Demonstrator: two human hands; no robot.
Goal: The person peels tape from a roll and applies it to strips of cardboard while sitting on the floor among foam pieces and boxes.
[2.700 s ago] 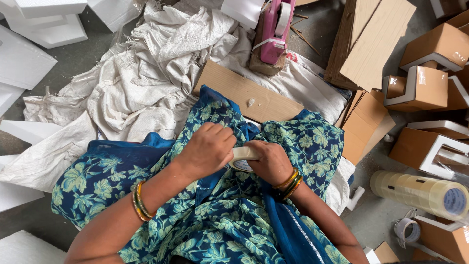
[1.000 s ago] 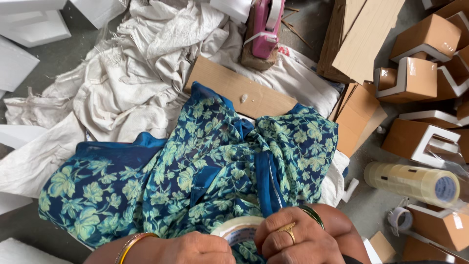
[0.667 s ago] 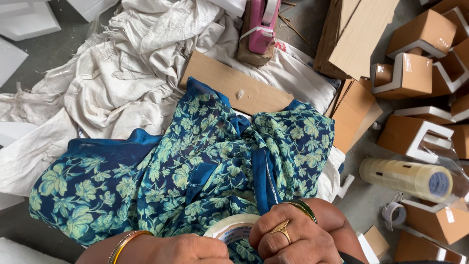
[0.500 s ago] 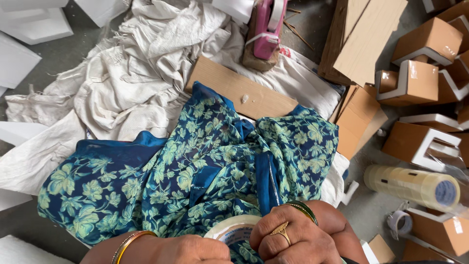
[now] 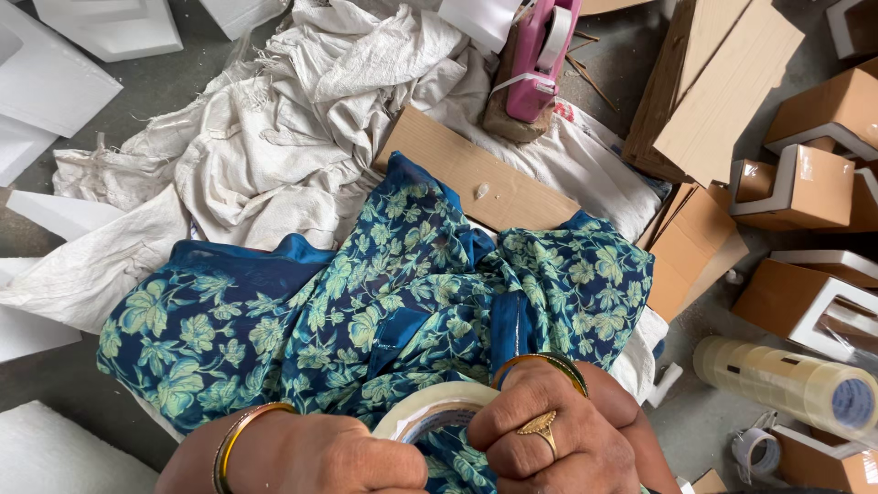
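Both hands are low in the head view, close to my body, closed around one roll of clear packing tape (image 5: 428, 410). My left hand (image 5: 329, 457) grips its left side; a gold bangle sits on that wrist. My right hand (image 5: 549, 439), with a gold ring and bangles, curls over the roll's right rim. Blue cloth with a green flower print (image 5: 366, 302) spreads under the hands. The roll's lower half is hidden by my fingers.
A flat brown cardboard sheet (image 5: 476, 174) lies past the cloth, beside crumpled white sacking (image 5: 274, 128). A pink tape dispenser (image 5: 540, 55) stands at the back. Cardboard boxes (image 5: 805, 174) and a stack of tape rolls (image 5: 786, 384) are at the right. White foam pieces (image 5: 55, 82) lie left.
My hands have pulled back from the middle of the cloth toward my body, still holding the tape roll. In the last second they barely shifted; the view moved slightly.
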